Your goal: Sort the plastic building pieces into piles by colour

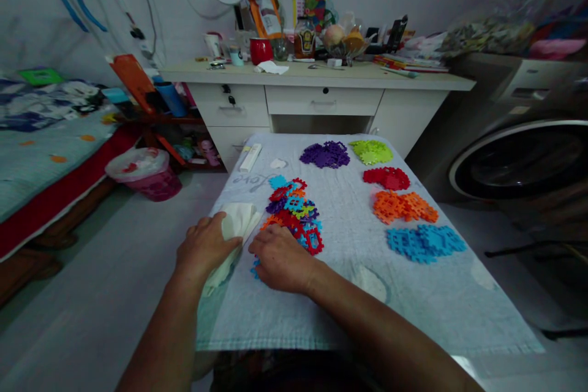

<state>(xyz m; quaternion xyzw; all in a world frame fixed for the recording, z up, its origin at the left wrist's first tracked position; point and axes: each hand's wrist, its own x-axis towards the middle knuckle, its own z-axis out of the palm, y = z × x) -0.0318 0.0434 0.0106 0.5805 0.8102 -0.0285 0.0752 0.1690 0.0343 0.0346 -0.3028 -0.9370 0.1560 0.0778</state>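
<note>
My left hand [206, 246] is closed on a crumpled white cloth [241, 218] at the table's left edge, its thumb lying across the fabric. Beside it, my right hand [283, 258] curls down at the near end of a mixed pile of plastic interlocking pieces [294, 215] in red, blue, orange, purple and green. Its fingertips are hidden, and bits of blue show just below them. Sorted by colour are piles of purple pieces [325, 155], lime green pieces [372, 151], red pieces [386, 178], orange pieces [404, 206] and blue pieces [425, 242].
A pale cloth covers the table [340, 318]. A white narrow box [250, 158] lies at its far left corner. Behind stands a white desk [321, 78] crowded with jars and papers. A washing machine [514, 116] is at right, a pink bin [147, 174] and bed [50, 153] at left.
</note>
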